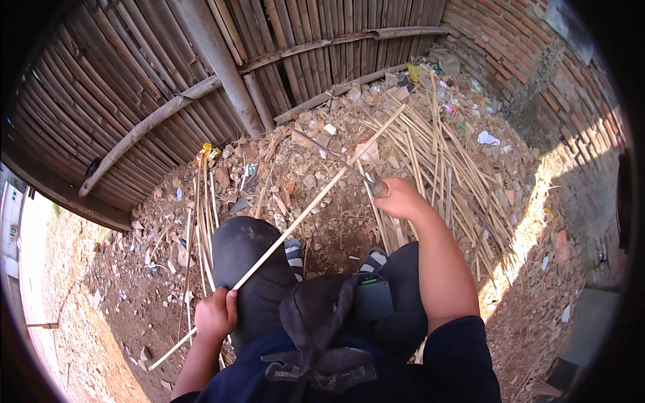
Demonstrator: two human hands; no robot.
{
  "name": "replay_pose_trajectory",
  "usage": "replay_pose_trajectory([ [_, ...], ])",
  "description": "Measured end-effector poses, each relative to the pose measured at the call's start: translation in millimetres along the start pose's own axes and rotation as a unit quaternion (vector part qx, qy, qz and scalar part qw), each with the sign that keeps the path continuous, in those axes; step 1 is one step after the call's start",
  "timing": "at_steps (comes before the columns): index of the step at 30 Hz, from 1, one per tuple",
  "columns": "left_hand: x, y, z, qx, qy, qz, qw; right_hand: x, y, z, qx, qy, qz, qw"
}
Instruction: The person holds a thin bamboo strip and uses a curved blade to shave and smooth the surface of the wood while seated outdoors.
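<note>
Indeed, a small, crumpled yellow packet [210,152] can be seen on the rubble by the slatted wall, its contents hidden from view; on the lap, a flat, dark rectangular device with a green light [373,299] is rested beside a bunched fold of dark cloth [318,310]. A long, straight, pale wooden-looking strip [290,230] is held slantwise across the left thigh, its far end raised toward the heap and its near end extended past the left forearm; its surface is light and fairly even, and its width is slender throughout. The strip is gripped near its lower end by the closed left hand [216,313]; by the right hand [402,199], a narrow, dark-bladed knife with a stout brownish handle [325,149] is clasped at the handle; the strip is crossed by the blade, though whether the two are touching cannot be told. Beyond the right hand, a loose heap of similar pale strips [467,201] is spread over stony brown ground [148,305]; the scene is bounded by a brown wall of upright slats [141,87] and a reddish brick wall [500,43]; part of the ground is hidden by the dark-trousered knees [245,245].
</note>
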State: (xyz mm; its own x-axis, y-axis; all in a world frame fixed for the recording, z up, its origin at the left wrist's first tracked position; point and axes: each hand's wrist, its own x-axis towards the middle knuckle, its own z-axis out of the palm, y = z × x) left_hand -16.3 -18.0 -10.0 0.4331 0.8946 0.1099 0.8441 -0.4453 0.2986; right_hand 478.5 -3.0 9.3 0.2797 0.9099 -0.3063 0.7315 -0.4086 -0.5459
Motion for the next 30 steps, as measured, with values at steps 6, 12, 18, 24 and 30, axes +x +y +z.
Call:
replay_pose_trajectory([
  [6, 0.7, -4.6, -2.7, -0.023, -0.017, 0.003, 1.0, -23.2, -33.1, 25.9, -0.091, -0.054, -0.096, 0.99],
  [12, 3.8, -1.0, -4.0, -0.064, -0.001, -0.002, 0.998, -1.3, -7.9, 4.6, 0.013, 0.018, 0.026, 0.999],
  [18, 2.5, -0.4, -9.4, -0.046, -0.017, -0.018, 0.999, -29.6, -61.5, 28.9, -0.143, -0.014, -0.103, 0.984],
  [24, 6.3, -6.0, -5.8, -0.09, -0.021, -0.007, 0.996, -13.8, -21.8, 12.0, -0.02, 0.052, -0.047, 0.997],
  [30, 11.2, -5.6, -9.0, -0.067, -0.043, -0.01, 0.997, -14.3, -26.0, 15.3, -0.074, 0.036, -0.012, 0.997],
])
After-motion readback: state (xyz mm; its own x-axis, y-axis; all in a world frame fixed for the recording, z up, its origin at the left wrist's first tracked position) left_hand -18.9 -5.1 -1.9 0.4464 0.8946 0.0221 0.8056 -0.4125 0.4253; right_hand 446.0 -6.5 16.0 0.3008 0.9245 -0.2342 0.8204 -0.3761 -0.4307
